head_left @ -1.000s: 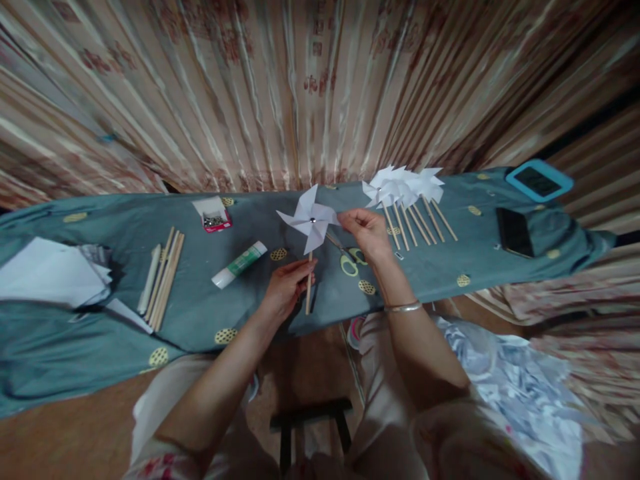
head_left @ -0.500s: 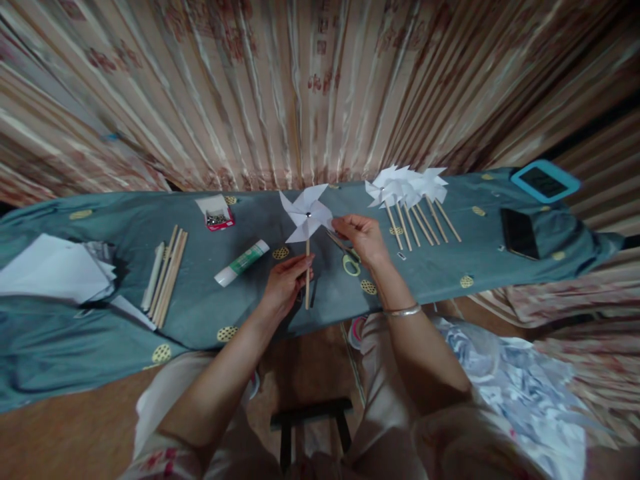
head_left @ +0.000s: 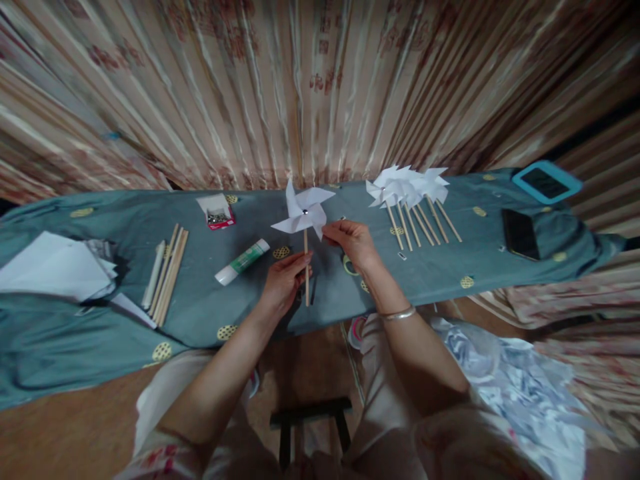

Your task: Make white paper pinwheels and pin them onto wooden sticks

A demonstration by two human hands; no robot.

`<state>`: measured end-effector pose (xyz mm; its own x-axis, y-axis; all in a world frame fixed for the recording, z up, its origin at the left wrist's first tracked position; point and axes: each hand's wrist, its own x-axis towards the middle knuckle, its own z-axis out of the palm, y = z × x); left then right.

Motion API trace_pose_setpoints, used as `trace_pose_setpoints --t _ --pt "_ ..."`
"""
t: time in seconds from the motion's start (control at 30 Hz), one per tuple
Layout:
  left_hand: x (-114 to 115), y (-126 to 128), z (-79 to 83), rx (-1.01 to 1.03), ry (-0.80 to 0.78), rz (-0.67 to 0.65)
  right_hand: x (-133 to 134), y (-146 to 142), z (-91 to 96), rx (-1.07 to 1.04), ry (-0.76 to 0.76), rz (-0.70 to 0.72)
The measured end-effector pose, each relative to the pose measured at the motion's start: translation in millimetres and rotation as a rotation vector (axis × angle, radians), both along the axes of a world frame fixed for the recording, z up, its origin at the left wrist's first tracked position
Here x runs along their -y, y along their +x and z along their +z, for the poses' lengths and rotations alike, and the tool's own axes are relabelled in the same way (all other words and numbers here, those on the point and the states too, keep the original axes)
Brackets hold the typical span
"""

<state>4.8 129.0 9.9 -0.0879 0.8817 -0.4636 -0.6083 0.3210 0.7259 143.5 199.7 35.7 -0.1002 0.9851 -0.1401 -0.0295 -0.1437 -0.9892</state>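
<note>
A white paper pinwheel (head_left: 311, 217) on a thin wooden stick stands upright over the table, a shiny pin at its centre. My left hand (head_left: 284, 283) is closed around the stick below the blades. At the lower right blade, the thumb and fingertips of my right hand (head_left: 353, 245) are pinched together on the paper's tip. Scissors with green handles (head_left: 349, 265) lie beneath my right hand, partly hidden by it. To the left of my left hand lies a glue stick (head_left: 243, 262).
Several finished pinwheels (head_left: 407, 187) lie at the back right. A phone (head_left: 520, 233) and a blue-framed device (head_left: 547, 181) are farther right. On the left are a small box of pins (head_left: 218, 212), wooden sticks (head_left: 171, 279) and white paper sheets (head_left: 55, 270).
The pinwheel's blades have turned about their pin. My right hand has shifted slightly left, covering more of the scissors. My left hand keeps its hold on the stick.
</note>
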Motion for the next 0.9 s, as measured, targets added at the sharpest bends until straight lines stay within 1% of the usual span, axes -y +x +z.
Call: trace_pose_setpoints --t 0.13,0.43,0.63,0.9 --pt "-0.2 -0.1 0.5 0.005 -0.015 0.015 1.5 -3.5 -0.1 -0.018 -0.012 0.009" --pt "-0.2 0.9 4.0 0.011 -0.012 0.022 5.2 -10.8 -6.9 -0.027 0.03 0.085" --pt "-0.4 0.6 0.9 0.007 0.004 0.016 5.8 -14.0 -12.0 -0.045 0.054 0.112" --pt "-0.1 0.7 -1.2 0.012 0.029 0.005 9.3 -20.1 -9.1 -0.033 0.03 0.117"
